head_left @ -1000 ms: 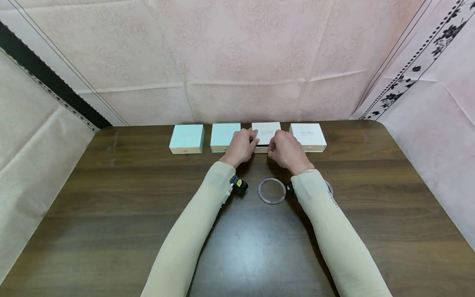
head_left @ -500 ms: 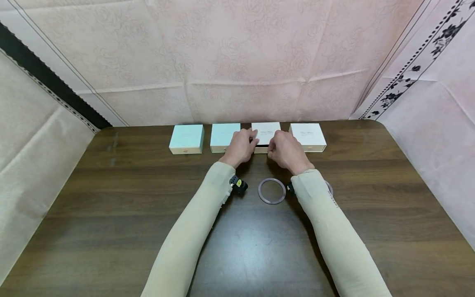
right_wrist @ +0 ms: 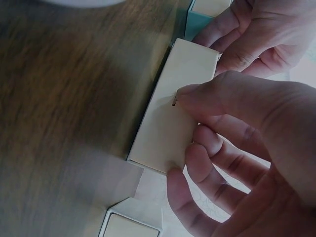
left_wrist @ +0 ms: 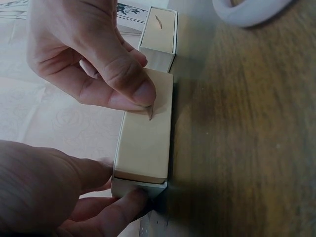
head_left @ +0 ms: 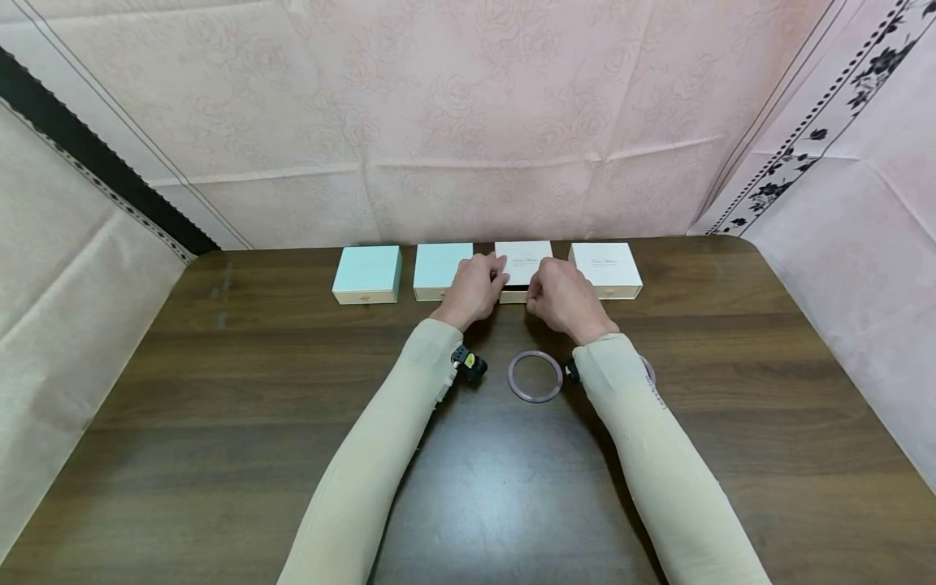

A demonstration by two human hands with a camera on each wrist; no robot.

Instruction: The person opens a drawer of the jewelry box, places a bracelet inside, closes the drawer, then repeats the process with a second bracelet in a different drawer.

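Note:
A white drawer box (head_left: 523, 258) with a cream front (left_wrist: 143, 148) sits at the back of the table. My left hand (head_left: 471, 291) holds this box at its left end, thumb and fingers on the corner in the left wrist view. On the box's other side, my right hand (head_left: 569, 299) pinches the small pull tab (left_wrist: 150, 114) in the middle of the front. The drawer stands slightly out; a dark gap shows behind its front in the head view. The right fingertips also touch the front's edge in the right wrist view. The drawer's contents are hidden.
Two turquoise boxes (head_left: 367, 272) stand left of the held one, and another white box (head_left: 605, 266) stands to its right. Nearer on the brown table (head_left: 241, 422) lies a lilac ring (head_left: 536, 398); a second is partly hidden behind my right forearm. Patterned cloth (head_left: 468, 122) hangs behind.

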